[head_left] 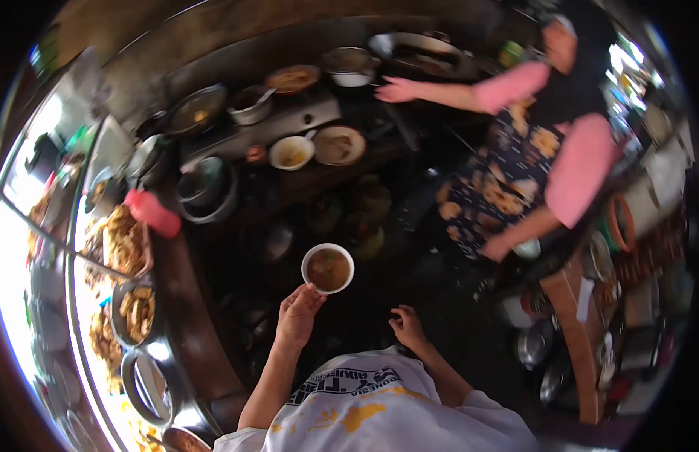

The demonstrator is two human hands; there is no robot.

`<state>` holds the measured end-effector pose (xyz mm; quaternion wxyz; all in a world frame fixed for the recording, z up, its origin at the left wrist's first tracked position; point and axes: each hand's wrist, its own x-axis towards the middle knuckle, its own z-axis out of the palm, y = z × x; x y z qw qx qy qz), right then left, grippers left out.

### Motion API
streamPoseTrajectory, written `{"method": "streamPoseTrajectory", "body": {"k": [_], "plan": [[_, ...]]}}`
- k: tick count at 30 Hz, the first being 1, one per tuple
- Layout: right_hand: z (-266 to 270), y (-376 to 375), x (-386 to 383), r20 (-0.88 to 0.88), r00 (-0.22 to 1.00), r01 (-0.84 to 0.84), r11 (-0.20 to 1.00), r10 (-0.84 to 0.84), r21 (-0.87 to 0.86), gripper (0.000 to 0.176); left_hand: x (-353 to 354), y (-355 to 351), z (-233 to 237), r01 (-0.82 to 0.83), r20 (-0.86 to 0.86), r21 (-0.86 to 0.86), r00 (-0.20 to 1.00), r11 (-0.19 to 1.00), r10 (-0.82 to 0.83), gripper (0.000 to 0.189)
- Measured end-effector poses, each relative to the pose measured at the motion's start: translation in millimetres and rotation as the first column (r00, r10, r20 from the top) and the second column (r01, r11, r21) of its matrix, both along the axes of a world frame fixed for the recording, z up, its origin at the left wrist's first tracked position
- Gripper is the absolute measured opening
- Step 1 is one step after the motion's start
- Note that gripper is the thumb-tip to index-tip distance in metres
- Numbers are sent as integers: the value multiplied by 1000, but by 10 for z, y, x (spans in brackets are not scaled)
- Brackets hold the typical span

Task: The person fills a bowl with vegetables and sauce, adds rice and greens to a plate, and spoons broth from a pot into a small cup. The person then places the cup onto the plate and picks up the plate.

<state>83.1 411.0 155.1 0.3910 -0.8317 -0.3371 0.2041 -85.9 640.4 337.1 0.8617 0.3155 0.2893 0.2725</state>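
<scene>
My left hand point(299, 310) grips the near rim of a small white bowl point(350, 262), with the thumb over its edge. Brown soup point(328, 270) with pieces in it partly fills the bowl, which is held roughly level above the dark floor. To the right of it, my right hand point(408, 326) is held low in front of my body, fingers loosely bent and apart, with nothing in it. The two hands do not touch each other.
A co-worker in pink sleeves and a floral apron point(508, 181) stands at the right, one hand point(398, 90) stretched toward the stove point(312, 113). Pots and pans line the back counter. Trays of fried food point(123, 252) and a pink bottle point(155, 214) are at the left.
</scene>
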Motion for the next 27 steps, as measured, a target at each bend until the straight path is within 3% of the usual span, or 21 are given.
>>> {"method": "streamPoseTrajectory", "body": {"k": [6, 8, 13, 19, 21, 26, 27], "plan": [[107, -1037, 67, -54, 978, 204, 975, -200, 89, 28, 659, -942, -106, 266, 24, 13, 964, 964, -266, 18], [202, -1569, 108, -60, 961, 273, 961, -270, 49, 28, 904, -1315, -194, 372, 44, 33, 927, 928, -373, 19], [342, -3132, 297, -51, 865, 501, 853, -499, 148, 27, 1624, -2630, -127, 558, -5, 13, 830, 829, -558, 24], [825, -4486, 493, -84, 694, 719, 681, -715, 139, 28, 2375, -4015, -146, 753, 28, -23, 658, 658, -753, 19], [994, -4806, 515, -81, 640, 760, 613, -764, 218, 28, 2585, -4422, -205, 808, 53, -40, 590, 588, -806, 16], [1400, -5550, 645, 7, 521, 808, 495, -854, 320, 30, 3119, -5377, -184, 943, 72, -26, 334, 333, -940, 20], [1472, -5686, 673, -45, 482, 838, 446, -875, 314, 30, 3233, -5549, -241, 959, 65, -33, 282, 280, -957, 22]]}}
